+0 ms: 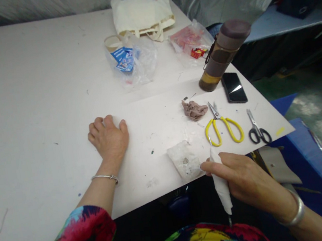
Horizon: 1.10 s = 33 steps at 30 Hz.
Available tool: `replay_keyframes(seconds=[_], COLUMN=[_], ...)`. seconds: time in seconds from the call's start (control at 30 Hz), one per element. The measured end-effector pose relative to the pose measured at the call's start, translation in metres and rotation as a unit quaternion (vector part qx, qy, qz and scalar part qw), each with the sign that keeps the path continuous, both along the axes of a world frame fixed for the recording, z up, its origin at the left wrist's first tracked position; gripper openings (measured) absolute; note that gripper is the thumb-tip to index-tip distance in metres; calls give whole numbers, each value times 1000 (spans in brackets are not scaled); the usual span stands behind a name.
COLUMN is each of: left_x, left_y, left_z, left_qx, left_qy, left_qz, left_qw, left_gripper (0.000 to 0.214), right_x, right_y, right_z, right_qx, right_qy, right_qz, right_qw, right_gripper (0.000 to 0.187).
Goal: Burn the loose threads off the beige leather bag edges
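Observation:
My left hand (107, 139) rests on the white table (40, 115), palm down, its thumb apart and its fingers slightly bent, holding nothing. Over the table's front edge, my right hand (239, 171) is closed around a thin metal tool wrapped in white (222, 192); a fine tip pokes out at the top and a short metal end at the bottom. What kind of tool it is, I cannot tell. Just left of that hand lies a stained white pad (184, 159). Yellow-handled scissors (231, 129) lie beyond the right hand, with black-handled scissors (259, 131) to their right.
A crumpled brown cloth (195, 109) lies near the scissors. Farther right are a phone (234, 87) and a tall bottle (221, 56). Toward the back sit a plastic bag with a blue packet (125, 59), a bag with red contents (191, 42) and a cream tote bag (142, 13).

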State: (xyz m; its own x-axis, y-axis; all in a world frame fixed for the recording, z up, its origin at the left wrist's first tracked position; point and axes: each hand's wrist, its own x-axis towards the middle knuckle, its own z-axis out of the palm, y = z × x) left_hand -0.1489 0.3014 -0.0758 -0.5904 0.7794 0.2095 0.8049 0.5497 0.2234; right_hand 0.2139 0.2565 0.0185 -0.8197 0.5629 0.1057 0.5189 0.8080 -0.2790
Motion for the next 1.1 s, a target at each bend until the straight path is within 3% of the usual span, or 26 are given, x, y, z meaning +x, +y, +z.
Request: replay_keyframes(seconds=[0.3,0.83,1.1], left_x=[0,1,1], left_y=[-1,-2,-2], left_z=[0,1,-1], left_qx=[2,-6,-3], left_qy=[12,25,32], left_qz=[-2,-2,-3], left_qw=[1000,1000,999], left_gripper=[49,49,50], right_x=[-4,-11,-8], right_y=[0,-5,-3], right_z=[7,20,16], right_qx=[4,13,16], right_qy=[4,-71,-75], right_qz=[4,32,35], right_qw=[1000,997,996], right_gripper=[54,60,63])
